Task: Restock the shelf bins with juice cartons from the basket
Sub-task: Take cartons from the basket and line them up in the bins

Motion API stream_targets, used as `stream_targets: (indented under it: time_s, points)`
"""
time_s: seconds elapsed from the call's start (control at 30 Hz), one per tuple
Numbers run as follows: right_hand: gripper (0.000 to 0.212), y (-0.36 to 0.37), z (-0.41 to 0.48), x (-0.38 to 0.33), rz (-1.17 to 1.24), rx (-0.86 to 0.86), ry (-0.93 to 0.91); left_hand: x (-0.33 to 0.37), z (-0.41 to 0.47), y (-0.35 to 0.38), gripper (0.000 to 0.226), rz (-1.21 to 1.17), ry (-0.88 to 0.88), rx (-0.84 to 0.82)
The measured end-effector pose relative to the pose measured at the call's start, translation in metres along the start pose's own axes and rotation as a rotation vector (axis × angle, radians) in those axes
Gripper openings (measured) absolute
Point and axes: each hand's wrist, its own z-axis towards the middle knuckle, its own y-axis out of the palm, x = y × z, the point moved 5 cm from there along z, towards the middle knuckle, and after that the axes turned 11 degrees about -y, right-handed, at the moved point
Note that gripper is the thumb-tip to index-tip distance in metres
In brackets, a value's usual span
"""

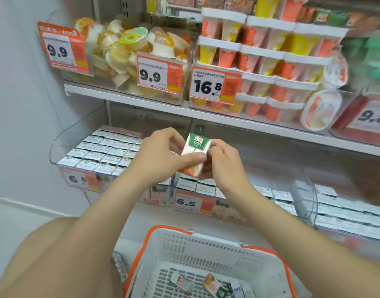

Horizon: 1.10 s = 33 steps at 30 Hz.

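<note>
We hold one juice carton (197, 154) in both hands at the middle of the view, above the front edge of the middle shelf bin (195, 186). The carton is tilted, its green top band leaning toward one o'clock and its fruit-printed base toward seven o'clock.

Our left hand (163, 157) comes in from eight o'clock and pinches the carton: the thumb lies across the front face and the fingers curl behind the upper edge. Our right hand (224, 166) comes in from four o'clock, its fingers curled round the carton's right side and lower end. Both hands grip it; neither is spread.

At nine o'clock from the carton, the left shelf bin (55, 147) is packed with rows of upright cartons, tops showing. At four o'clock, the right shelf bin (309, 190) also holds rows of them. An orange 6.5 price tag (192, 203) sits on the middle bin's front, just below our hands.

At six o'clock stands the white basket (206, 240) with orange handles. A few loose cartons (212, 284) lie on their sides on its floor.

At twelve o'clock, on the shelf above, a 16.8 price tag (209, 87) fronts stacked dessert cups (270, 50). At eleven o'clock is a bin of jelly cups (128, 48).
</note>
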Motion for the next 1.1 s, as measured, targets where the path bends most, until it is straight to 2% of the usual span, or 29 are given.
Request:
stream_targets:
  time_s: [0.13,0.23,0.33,0.4,0.47,0.53,0.63,0.73,0.87,0.97,1.1]
  points:
    - [0.033,-0.037,-0.011,0.002,0.048,0.01,0.061,0.018,-0.009,0.034,0.052,-0.101,-0.005,-0.123]
    - [0.021,-0.051,-0.015,0.008,0.005,-0.051,0.067,0.026,-0.01,0.046,0.051,-0.099,0.004,-0.213]
    - [0.018,-0.053,-0.014,0.013,0.029,-0.115,0.129,0.026,-0.004,0.048,0.026,-0.021,0.004,-0.261]
    - [0.018,-0.053,-0.009,0.017,0.075,-0.072,0.167,0.019,0.008,0.037,0.006,-0.014,0.012,-0.158]
    - [0.021,-0.051,0.002,0.026,0.094,-0.001,0.179,0.005,0.02,0.022,0.02,0.072,0.013,0.062]
    - [0.026,-0.047,0.014,0.034,-0.045,0.018,0.092,-0.008,0.027,0.016,0.021,0.253,0.004,0.188]
    - [0.028,-0.033,0.03,0.043,-0.458,-0.127,-0.161,-0.026,0.032,0.024,0.028,0.436,-0.049,0.097]
    - [0.026,-0.012,0.041,0.056,-0.573,-0.271,-0.255,-0.034,0.031,0.029,0.026,0.465,-0.053,0.048]
    - [0.012,0.012,0.05,0.07,-0.634,-0.436,-0.233,-0.035,0.036,0.03,0.02,0.497,-0.017,0.078]
    - [0.02,0.017,0.053,0.082,-0.666,-0.555,-0.141,-0.033,0.037,0.032,0.021,0.5,-0.005,0.085]
    - [0.033,0.015,0.054,0.086,-0.805,-0.665,-0.137,-0.032,0.036,0.033,0.022,0.503,0.0,0.117]
